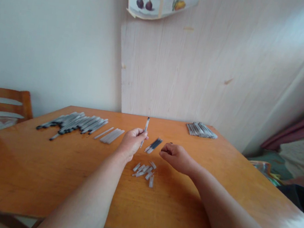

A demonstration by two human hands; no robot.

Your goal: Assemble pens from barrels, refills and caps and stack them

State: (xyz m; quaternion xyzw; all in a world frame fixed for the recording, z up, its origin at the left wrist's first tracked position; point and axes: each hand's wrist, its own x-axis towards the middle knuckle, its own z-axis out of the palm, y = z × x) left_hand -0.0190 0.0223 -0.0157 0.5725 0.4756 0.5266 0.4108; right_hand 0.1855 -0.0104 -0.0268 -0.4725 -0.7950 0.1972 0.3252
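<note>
While the left hand point(131, 141) pinches a pen point(146, 126) upright above the table point(48, 175), clear of the small grey pieces point(144, 170) below, the right hand point(175, 157) curls nearly closed beside it, whether holding anything I cannot tell
</note>
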